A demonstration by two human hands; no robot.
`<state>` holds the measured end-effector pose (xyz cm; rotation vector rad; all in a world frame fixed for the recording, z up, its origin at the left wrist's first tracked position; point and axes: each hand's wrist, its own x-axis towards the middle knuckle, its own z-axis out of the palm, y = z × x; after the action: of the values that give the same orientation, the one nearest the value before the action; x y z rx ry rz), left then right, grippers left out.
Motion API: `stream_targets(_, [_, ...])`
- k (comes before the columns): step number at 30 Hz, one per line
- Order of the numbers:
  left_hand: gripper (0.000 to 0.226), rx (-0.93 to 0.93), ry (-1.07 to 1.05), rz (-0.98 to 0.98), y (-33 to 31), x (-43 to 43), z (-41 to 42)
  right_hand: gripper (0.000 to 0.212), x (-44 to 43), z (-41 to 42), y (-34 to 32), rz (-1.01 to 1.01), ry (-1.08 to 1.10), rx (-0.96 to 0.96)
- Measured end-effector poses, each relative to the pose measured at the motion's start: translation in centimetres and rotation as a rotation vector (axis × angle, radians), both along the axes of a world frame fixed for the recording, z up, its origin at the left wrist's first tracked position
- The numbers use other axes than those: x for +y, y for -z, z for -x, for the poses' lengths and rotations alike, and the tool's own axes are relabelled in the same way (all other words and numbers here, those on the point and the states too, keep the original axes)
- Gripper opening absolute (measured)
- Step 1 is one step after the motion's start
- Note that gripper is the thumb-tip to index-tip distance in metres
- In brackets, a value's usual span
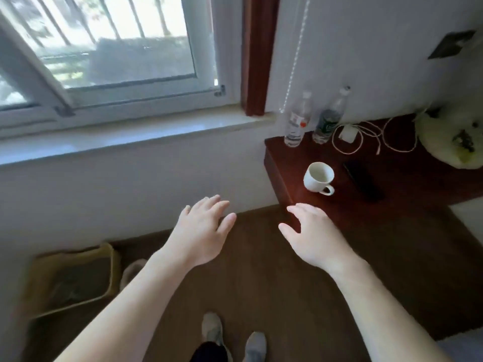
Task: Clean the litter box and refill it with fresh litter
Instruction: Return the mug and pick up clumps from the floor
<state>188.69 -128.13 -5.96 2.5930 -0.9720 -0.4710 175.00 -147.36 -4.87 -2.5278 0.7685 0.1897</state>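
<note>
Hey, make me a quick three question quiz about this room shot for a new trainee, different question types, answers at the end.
1. True or false: the left hand holds a scoop.
2. Multiple choice: where does the yellow litter box sit? A) on the wooden table B) on the floor by the wall under the window C) on the windowsill
3. Short answer: how many plastic bottles stand on the wooden table behind the white mug?

Key:
1. False; both it and the right hand are empty, fingers spread.
2. B
3. Two
</note>
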Motion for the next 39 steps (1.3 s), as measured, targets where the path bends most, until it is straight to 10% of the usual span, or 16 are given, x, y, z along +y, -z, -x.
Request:
stream_targets(21, [0.055,0.047,-0.78,-0.167,0.0,55.2,4.9,0.053,49.6,-13.4,-0.3,0.21,-0.928,0.067])
stream_targets(39, [0.055,0.118,-0.914,-0.285,1.5,72.4,-2.7,0.049,67.7,-25.6,3.2,0.27,-1.181,0.097])
